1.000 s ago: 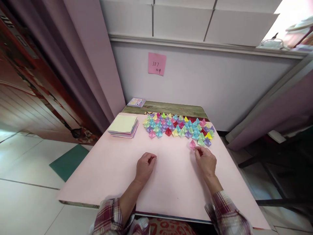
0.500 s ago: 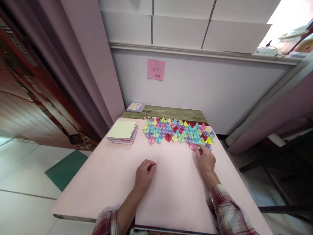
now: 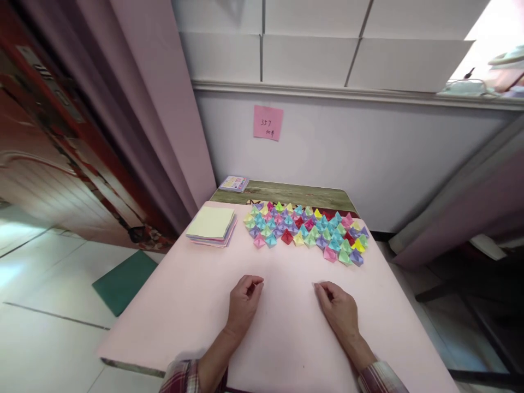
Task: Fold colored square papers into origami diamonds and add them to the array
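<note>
We are holding our left hand (image 3: 242, 304) and right hand (image 3: 340, 312) just nearer than the multicoloured cluster of small, pointed folded-paper pieces (image 3: 303, 230), each thumb and forefinger together. The cluster is lying on the pale-pink worktop (image 3: 286, 333), a square, yellow-topped paper stack (image 3: 211, 222) sitting left of it.

Plaid sleeves (image 3: 182, 377) partly out of view past the bottom edge
</note>
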A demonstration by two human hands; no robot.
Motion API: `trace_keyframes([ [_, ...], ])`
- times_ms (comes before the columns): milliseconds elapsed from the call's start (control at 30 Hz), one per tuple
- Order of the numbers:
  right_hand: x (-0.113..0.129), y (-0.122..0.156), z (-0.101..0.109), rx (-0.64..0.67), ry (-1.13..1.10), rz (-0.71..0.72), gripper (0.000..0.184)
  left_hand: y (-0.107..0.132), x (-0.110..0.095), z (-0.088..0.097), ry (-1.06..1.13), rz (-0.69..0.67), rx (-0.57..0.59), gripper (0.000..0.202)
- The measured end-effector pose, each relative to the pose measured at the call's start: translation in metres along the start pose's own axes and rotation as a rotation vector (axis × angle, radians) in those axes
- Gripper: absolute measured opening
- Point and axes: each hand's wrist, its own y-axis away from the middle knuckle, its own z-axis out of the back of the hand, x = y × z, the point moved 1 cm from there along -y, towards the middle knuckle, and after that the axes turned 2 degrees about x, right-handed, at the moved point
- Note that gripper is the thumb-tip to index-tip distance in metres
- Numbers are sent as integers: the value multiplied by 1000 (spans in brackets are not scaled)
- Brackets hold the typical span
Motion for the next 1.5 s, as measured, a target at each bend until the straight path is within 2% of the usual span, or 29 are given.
trace_keyframes([
  [100, -2, 1, -1, 5, 16, -19, 43, -16, -5, 20, -68, -10, -85, 14],
  [200, -1, 3, -1, 30, 56, -41, 39, -53, -10, 59, -238, -85, -266, 17],
  [300, 0, 4, 0, 88, 91, -91, 35, -99, -8, 101, -453, -131, -366, 14],
  [367, 1, 4, 0, 117, 108, -120, 33, -127, -1, 122, -581, -102, -358, 16],
  [433, 1, 4, 0, 136, 118, -143, 32, -147, 9, 132, -680, -43, -289, 24],
  [567, 3, 4, 1, 148, 134, -171, 32, -161, 26, 128, -844, 189, -106, 50],
  [667, 5, 4, 1, 147, 130, -172, 33, -158, 32, 119, -891, 256, -27, 59],
  [833, 5, 2, -1, 153, 139, -177, 35, -153, 30, 117, -901, 234, -20, 51],
  [1133, 8, 2, 1, 146, 146, -151, 36, -157, 31, 125, -808, 215, -70, 20],
  [1267, 8, 1, 1, 148, 148, -164, 35, -157, 24, 132, -804, 213, -128, 22],
  [1367, 5, 1, 0, 147, 148, -149, 35, -150, 5, 125, -833, 73, -169, 22],
  [1433, 3, 2, -2, 128, 140, -118, 36, -138, -12, 106, -903, -347, -87, 19],
  [1500, 1, 4, -5, 72, 119, -67, 36, -118, -24, 78, -883, -673, 59, 20],
])
